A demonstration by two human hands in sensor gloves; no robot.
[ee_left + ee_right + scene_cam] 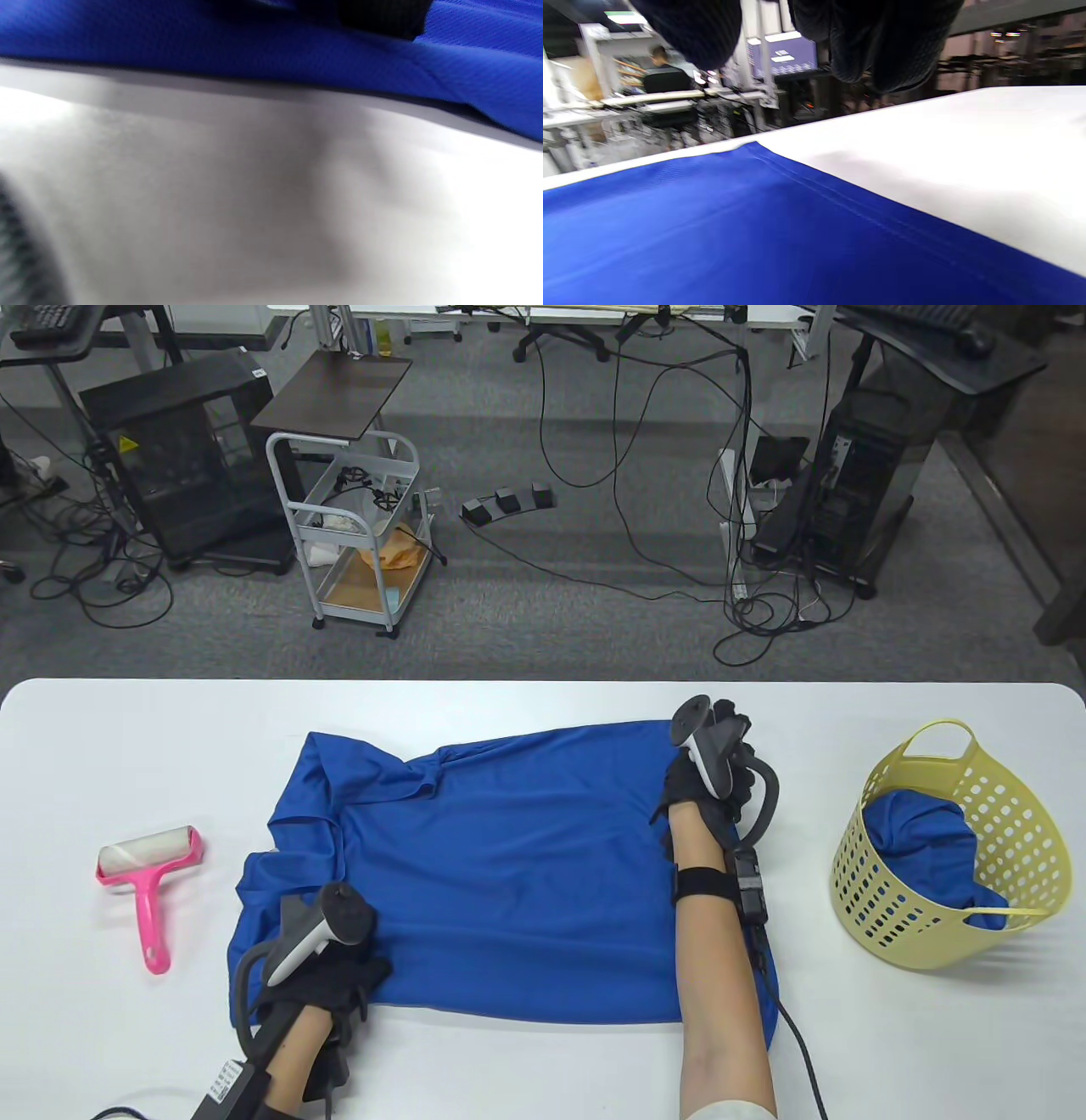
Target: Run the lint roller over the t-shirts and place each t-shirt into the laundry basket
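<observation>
A big blue cloth t-shirt lies flat on the white worktop, with the left hand on its 7 o'clock corner and the right hand at its 2 o'clock corner, though I cannot tell whether either hand's fingers grip the cloth.

My left hand sits low at seven o'clock, fingers curled downward. My right hand reaches far out toward one o'clock, forearm stretched straight, fingers bent at the far end.
</observation>
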